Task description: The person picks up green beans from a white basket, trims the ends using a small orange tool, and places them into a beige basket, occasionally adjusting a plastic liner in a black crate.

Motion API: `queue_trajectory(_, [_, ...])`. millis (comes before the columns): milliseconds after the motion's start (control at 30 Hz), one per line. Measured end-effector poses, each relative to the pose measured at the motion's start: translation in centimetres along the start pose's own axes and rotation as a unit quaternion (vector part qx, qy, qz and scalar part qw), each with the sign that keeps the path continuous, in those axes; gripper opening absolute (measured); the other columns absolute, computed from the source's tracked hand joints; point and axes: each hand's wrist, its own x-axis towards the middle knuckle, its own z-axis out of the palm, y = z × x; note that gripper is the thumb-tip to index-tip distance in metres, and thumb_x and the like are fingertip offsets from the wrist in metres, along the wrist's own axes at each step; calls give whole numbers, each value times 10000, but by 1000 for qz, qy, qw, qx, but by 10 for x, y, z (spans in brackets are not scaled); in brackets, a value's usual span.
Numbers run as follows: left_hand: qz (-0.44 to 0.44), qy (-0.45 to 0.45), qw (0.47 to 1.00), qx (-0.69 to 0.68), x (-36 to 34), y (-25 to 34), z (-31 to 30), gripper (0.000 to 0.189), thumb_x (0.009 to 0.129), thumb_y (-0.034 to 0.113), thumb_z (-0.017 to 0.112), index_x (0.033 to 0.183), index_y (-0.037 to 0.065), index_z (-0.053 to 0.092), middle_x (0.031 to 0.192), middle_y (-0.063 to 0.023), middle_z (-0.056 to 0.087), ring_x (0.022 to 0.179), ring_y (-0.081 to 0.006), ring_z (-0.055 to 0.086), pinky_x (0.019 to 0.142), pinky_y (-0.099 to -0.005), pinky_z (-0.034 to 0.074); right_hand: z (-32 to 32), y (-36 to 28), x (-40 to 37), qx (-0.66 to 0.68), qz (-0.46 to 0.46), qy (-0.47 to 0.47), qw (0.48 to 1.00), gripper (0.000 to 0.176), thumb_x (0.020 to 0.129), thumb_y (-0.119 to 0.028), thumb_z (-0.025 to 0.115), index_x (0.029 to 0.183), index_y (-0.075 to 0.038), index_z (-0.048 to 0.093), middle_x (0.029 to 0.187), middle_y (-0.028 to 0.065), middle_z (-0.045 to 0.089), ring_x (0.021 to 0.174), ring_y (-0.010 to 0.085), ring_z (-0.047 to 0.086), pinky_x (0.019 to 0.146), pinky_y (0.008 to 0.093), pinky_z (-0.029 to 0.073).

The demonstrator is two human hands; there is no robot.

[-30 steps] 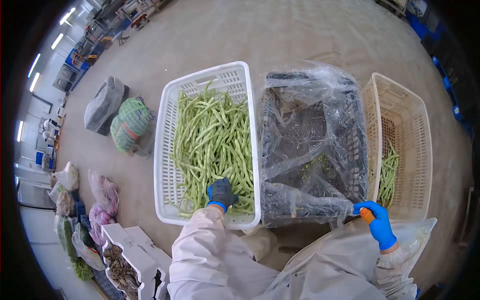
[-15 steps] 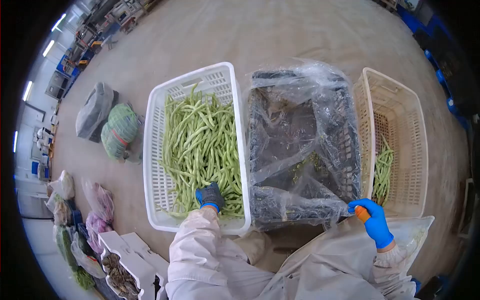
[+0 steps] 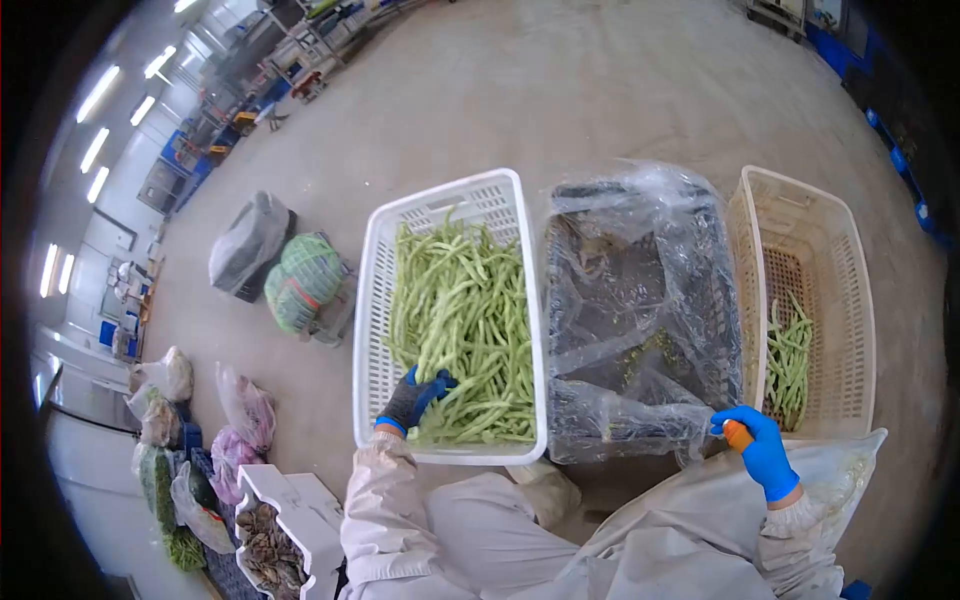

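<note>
My left hand (image 3: 414, 398), in a dark grey and blue glove, is closed round a bunch of green beans (image 3: 446, 335) near the front left of a white plastic basket (image 3: 536, 330). Long beans stick out beyond its fingers, and more lie heaped around them. On the right, my right hand (image 3: 766, 452) wears a blue glove and is closed on an orange-handled tool (image 3: 738, 435); its working end cannot be made out. That hand is by the front right corner of a dark crate (image 3: 560, 300) lined with clear plastic (image 3: 640, 400), with small green scraps inside.
A cream basket (image 3: 850, 300) at right holds a smaller pile of beans (image 3: 788, 365). Left on the floor are a green netted bundle (image 3: 305, 280), a plastic-covered dark crate (image 3: 250, 245), bagged vegetables (image 3: 240, 420) and a white foam box (image 3: 300, 495) with brownish contents.
The view has shifted, so the baskets appear lower and further right. My left hand has turned and moved towards the basket's left side, with a bunch of beans in it. My right hand keeps the orange handle.
</note>
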Motion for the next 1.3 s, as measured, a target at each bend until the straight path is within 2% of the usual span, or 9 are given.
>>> queue_trajectory(33, [-45, 27, 985, -162, -2, 3, -4, 311, 866, 221, 606, 1126, 60, 546, 926, -110, 657, 812, -178, 638, 750, -308, 512, 2, -3, 2, 4, -11, -1, 1000, 151, 893, -62, 520, 975, 11, 624, 907, 72, 644, 845, 138, 603, 777, 283, 475])
queue_trajectory(133, [-94, 108, 989, -32, -12, 39, -13, 311, 874, 220, 599, 1116, 38, 522, 916, -123, 655, 811, -200, 645, 713, -319, 526, 6, -16, -8, 7, -10, -7, 1000, 150, 890, -64, 523, 969, 16, 622, 903, 74, 643, 847, 138, 603, 776, 284, 475])
queue_trajectory(400, [60, 64, 929, -358, -18, 95, -4, 339, 876, 231, 586, 1156, 68, 489, 945, -125, 613, 768, -236, 622, 680, -373, 542, 45, -49, -3, 14, -89, -85, 992, 178, 892, -105, 561, 1028, -16, 634, 912, 67, 644, 851, 117, 583, 762, 274, 469])
queue_trajectory(733, [182, 66, 936, -295, -31, 154, 72, 391, 893, 210, 566, 1212, 12, 458, 910, -94, 589, 712, -185, 594, 613, -316, 511, 179, -188, 116, 43, -287, -72, 954, 553, 845, -358, 627, 1237, 8, 495, 1175, 178, 570, 1015, 232, 581, 875, 335, 455])
queue_trajectory(800, [167, 11, 931, -323, -36, 154, 96, 353, 877, 167, 577, 1179, 2, 496, 898, -90, 598, 709, -177, 597, 626, -302, 506, 189, -234, 118, 17, -154, -123, 980, 556, 816, -357, 673, 1235, -26, 519, 1164, 145, 576, 1023, 168, 551, 873, 309, 440])
queue_trajectory(900, [133, -57, 940, -310, -54, 172, 117, 364, 881, 161, 558, 1200, 3, 479, 910, -101, 606, 717, -192, 594, 647, -316, 495, 204, -219, 185, -112, -132, -173, 970, 499, 797, -347, 690, 1156, -17, 582, 1091, 140, 616, 948, 182, 587, 812, 295, 461])
queue_trajectory(1067, [104, -130, 896, -411, -53, 168, 111, 368, 890, 176, 546, 1208, 4, 477, 909, -110, 604, 690, -182, 577, 628, -306, 488, 185, -216, 211, 238, -183, -47, 953, 475, 803, -413, 664, 950, 39, 644, 814, 76, 639, 749, 159, 568, 725, 298, 458])
queue_trajectory(1200, [120, -116, 932, -323, -50, 170, 113, 396, 880, 208, 569, 1207, 4, 478, 923, -102, 604, 713, -169, 582, 639, -294, 491, 174, -238, 186, -144, -80, -18, 986, 377, 791, -399, 675, 834, -25, 652, 732, 91, 650, 690, 162, 610, 593, 321, 477])
queue_trajectory(1300, [104, -169, 926, -320, -56, 179, 118, 377, 884, 190, 559, 1192, -16, 487, 926, -95, 596, 737, -150, 584, 647, -283, 497, 187, -223, 180, 75, -4, -204, 976, 362, 855, -397, 598, 857, -39, 645, 722, 65, 631, 637, 147, 563, 596, 294, 452])
